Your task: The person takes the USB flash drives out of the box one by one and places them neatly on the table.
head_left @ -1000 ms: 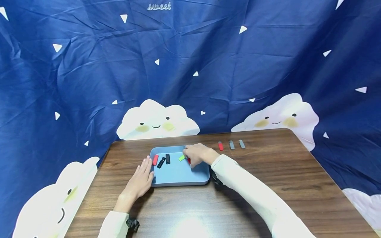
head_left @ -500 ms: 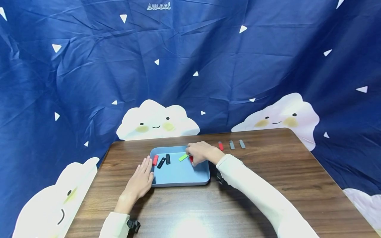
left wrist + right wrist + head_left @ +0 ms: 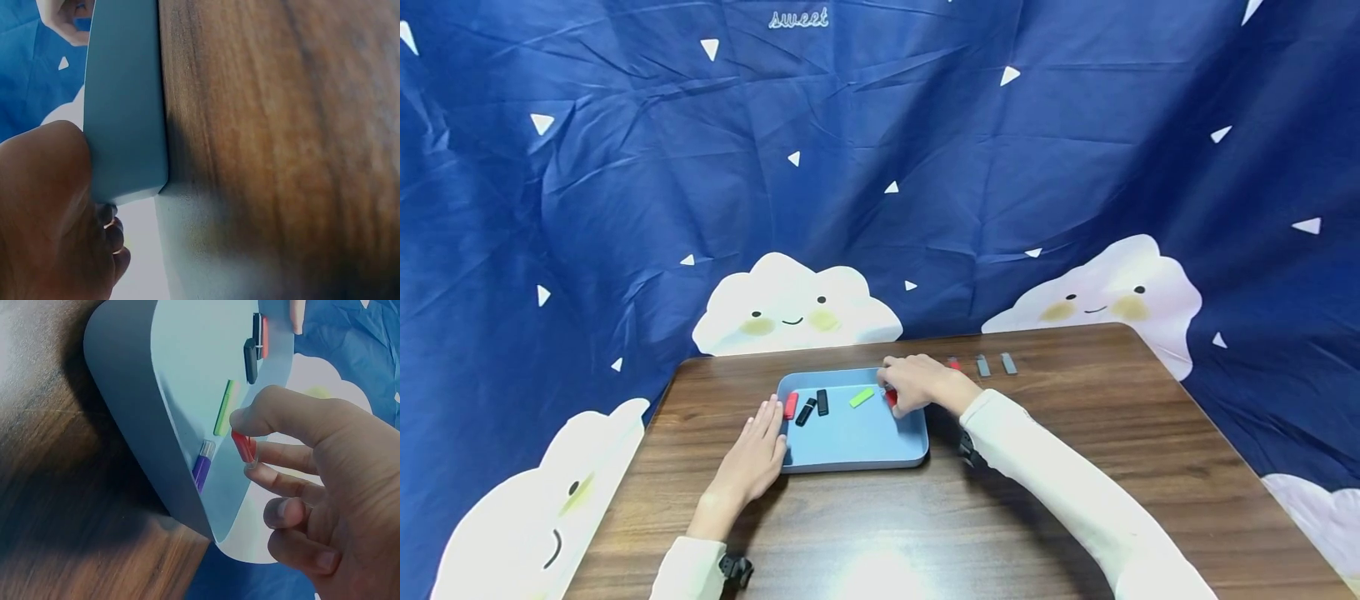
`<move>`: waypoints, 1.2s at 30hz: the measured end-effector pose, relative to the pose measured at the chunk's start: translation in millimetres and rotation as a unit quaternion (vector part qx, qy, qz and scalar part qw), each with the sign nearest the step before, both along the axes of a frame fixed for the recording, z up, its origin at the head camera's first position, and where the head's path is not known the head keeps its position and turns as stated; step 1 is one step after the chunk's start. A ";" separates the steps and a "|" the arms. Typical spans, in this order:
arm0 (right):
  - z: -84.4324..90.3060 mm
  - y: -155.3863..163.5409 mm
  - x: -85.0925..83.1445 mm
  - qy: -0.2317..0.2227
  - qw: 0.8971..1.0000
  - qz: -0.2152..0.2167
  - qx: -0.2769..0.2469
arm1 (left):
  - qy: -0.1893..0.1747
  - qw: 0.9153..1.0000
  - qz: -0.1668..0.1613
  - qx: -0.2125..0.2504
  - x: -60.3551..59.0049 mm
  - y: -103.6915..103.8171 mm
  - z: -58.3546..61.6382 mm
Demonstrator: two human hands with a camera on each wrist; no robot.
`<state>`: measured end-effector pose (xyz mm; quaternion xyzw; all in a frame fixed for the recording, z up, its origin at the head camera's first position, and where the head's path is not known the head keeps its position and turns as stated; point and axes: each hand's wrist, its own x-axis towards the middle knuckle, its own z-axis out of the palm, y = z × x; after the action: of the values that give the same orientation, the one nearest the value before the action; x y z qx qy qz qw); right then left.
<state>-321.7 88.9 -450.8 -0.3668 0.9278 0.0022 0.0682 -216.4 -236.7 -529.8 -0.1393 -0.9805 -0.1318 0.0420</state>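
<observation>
The right hand (image 3: 921,385) has a red USB stick (image 3: 242,445) pinched near the far right corner of the blue tray (image 3: 854,466), while the left hand (image 3: 751,454) lies straight-fingered against its left edge, I'd guess to stop it sliding around the desk (image 3: 1150,442).

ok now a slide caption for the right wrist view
Right hand pinches red stick over blue tray, green stick and purple stick inside.
</observation>
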 end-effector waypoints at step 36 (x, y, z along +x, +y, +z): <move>15.5 56.6 -3.8 0.008 0.997 -0.045 -0.062 | -0.007 1.000 -0.006 -0.006 -3.8 -3.3 -0.9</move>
<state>-325.4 145.4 -435.4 -0.3282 0.9422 -0.0557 0.0383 -220.2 -240.0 -530.8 -0.1441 -0.9808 -0.1272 0.0336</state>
